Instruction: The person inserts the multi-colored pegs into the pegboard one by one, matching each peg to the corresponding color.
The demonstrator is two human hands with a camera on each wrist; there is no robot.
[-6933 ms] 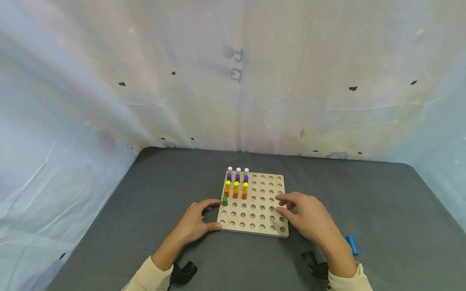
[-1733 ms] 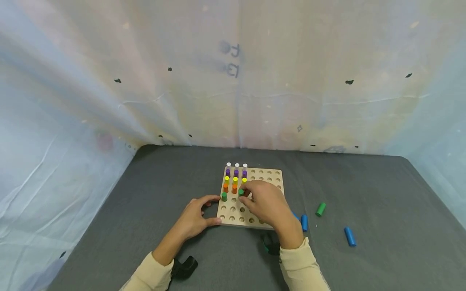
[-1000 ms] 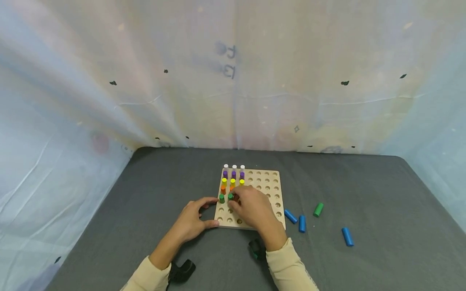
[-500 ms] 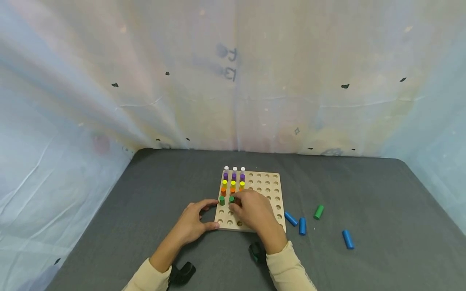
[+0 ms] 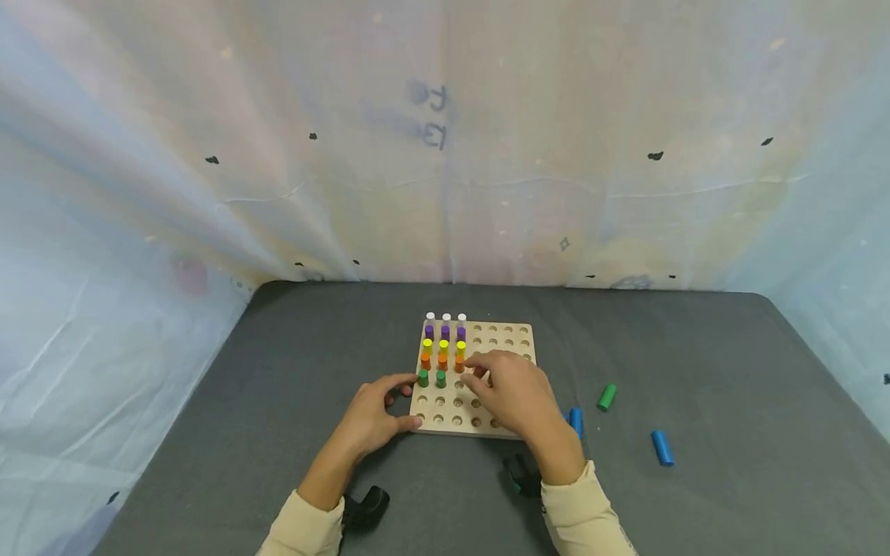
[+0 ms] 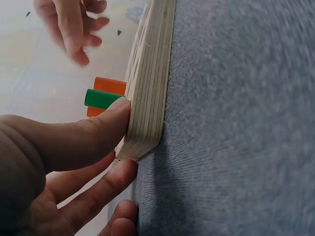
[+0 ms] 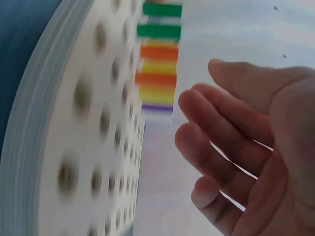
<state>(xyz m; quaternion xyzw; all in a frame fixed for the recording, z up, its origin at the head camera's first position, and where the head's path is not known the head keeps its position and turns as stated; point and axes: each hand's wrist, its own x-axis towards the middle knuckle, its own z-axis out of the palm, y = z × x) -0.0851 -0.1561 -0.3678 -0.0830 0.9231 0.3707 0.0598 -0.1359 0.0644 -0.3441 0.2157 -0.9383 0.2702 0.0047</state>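
Observation:
In the head view a wooden pegboard (image 5: 467, 411) lies on the table. My left hand (image 5: 371, 417) holds its left edge near the front corner. The left wrist view shows the thumb (image 6: 106, 120) and fingers on either side of that corner. Two green pegs (image 5: 441, 379) stand upright in adjoining holes of the fifth row. Behind them are rows of orange (image 5: 443, 362), yellow (image 5: 443, 347), purple (image 5: 445, 333) and white pegs (image 5: 446, 319), three each. My right hand (image 5: 514, 390) hovers over the board, right of the pegs, fingers parted and holding nothing.
To the right of the board a loose green peg (image 5: 607, 397) and a blue peg (image 5: 663, 448) lie on the grey table (image 5: 730, 371). Another blue peg (image 5: 575, 422) lies partly behind my right forearm. Pale curtains (image 5: 514, 154) close off the back and sides.
My right hand brought a green peg to the second hole of the fifth row, released it there and drew back to the right. My left hand stays at the board's edge.

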